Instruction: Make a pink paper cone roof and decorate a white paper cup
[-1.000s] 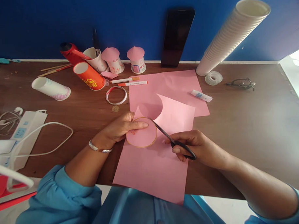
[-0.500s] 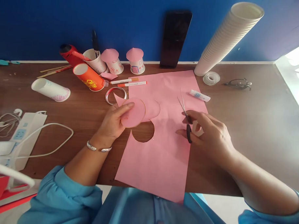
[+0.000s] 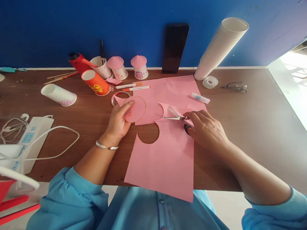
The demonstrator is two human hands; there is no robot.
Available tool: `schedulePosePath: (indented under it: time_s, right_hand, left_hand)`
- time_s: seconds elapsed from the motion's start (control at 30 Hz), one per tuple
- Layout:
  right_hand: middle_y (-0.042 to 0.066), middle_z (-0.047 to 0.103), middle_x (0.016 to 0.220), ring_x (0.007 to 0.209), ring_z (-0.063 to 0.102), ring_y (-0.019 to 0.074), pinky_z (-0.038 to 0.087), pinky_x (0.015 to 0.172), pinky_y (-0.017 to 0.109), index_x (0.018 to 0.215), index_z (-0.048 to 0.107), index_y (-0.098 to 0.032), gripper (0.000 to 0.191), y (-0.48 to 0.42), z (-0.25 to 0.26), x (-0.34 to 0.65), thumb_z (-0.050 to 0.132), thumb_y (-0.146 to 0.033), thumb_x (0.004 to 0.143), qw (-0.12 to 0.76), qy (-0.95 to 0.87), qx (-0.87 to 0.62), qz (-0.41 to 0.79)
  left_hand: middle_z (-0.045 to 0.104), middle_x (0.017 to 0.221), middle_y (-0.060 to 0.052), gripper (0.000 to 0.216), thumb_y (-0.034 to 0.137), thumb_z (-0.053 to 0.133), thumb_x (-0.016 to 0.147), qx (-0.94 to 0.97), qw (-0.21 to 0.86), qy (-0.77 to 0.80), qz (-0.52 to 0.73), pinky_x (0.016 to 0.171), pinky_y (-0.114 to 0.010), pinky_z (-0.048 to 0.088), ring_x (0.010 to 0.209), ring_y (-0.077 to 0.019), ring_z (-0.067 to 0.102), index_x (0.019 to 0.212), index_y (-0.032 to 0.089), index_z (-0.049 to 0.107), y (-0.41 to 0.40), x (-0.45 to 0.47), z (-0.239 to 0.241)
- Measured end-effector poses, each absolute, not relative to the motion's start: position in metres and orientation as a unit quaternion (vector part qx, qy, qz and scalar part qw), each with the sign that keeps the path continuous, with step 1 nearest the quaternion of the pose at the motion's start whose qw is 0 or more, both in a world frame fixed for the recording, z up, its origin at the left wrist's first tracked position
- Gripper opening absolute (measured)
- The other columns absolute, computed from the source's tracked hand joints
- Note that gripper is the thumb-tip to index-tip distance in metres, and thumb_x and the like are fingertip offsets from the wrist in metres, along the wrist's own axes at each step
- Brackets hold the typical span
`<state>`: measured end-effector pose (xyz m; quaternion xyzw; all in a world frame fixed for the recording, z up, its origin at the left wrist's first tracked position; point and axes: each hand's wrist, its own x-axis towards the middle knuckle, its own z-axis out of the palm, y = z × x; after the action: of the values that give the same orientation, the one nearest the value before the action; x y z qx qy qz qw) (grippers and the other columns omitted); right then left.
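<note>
My left hand (image 3: 119, 121) pinches a pink paper disc (image 3: 136, 109) with a yellow outline, held just above the table with a pointed scrap still attached. My right hand (image 3: 205, 128) grips black-handled scissors (image 3: 177, 117), blades slightly apart and pointing left over the pink paper. A pink sheet (image 3: 165, 161) with a round hole (image 3: 148, 133) cut out lies in front of me, over a second pink sheet (image 3: 172, 89) farther back.
Against the blue wall stand two pink-roofed cup houses (image 3: 139, 66), a cup of pens (image 3: 100, 66), an orange cup (image 3: 95, 82), a phone (image 3: 175, 47) and a slanted stack of white cups (image 3: 220, 47). Markers (image 3: 134, 87), a glue tube (image 3: 200, 98), tape (image 3: 210, 81), glasses (image 3: 234, 87) and a power strip (image 3: 30, 132) lie around.
The disc came free of the sheet, leaving a round hole. My left hand carried it up and left. My right hand moved the scissors back and right, then turned the blades leftward.
</note>
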<state>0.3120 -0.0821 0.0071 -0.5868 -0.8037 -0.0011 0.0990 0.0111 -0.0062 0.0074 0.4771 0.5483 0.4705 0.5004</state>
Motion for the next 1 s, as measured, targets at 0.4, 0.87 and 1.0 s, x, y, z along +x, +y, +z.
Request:
schedulePosePath:
  time_s: [0.4,0.87,1.0]
  right_hand:
    - [0.016,0.076,0.111,0.106,0.071,0.0252,0.061,0.075,0.033,0.126,0.062,-0.014,0.027,-0.120,0.035,0.311,0.052,-0.014,0.101,0.197,-0.908,-0.370,-0.024]
    - [0.013,0.073,0.118,0.116,0.068,0.0234,0.061,0.094,0.039,0.123,0.064,-0.018,0.024,-0.121,0.016,0.326,0.052,-0.021,0.102,0.137,-0.955,-0.216,0.149]
    - [0.014,0.069,0.120,0.118,0.065,0.0258,0.059,0.093,0.040,0.125,0.063,-0.014,0.028,-0.084,0.027,0.340,0.053,-0.016,0.099,0.068,-0.969,-0.198,0.128]
  left_hand:
    - [0.075,0.083,-0.002,0.021,0.040,0.081,0.074,0.423,0.569,0.472,0.524,0.084,-0.032,0.059,0.097,-0.0229,0.072,0.077,0.021,0.072,-0.007,0.021,0.008]
    - [0.053,0.157,-0.013,0.047,0.027,0.064,0.092,0.852,0.446,0.265,0.075,0.116,-0.040,0.046,0.138,-0.0265,0.060,0.137,0.018,0.066,0.032,0.099,0.022]
    - [0.062,0.149,-0.011,0.042,0.030,0.061,0.092,0.862,0.390,0.316,0.069,0.121,-0.040,0.041,0.140,-0.0247,0.058,0.131,0.018,0.070,0.049,0.084,0.019]
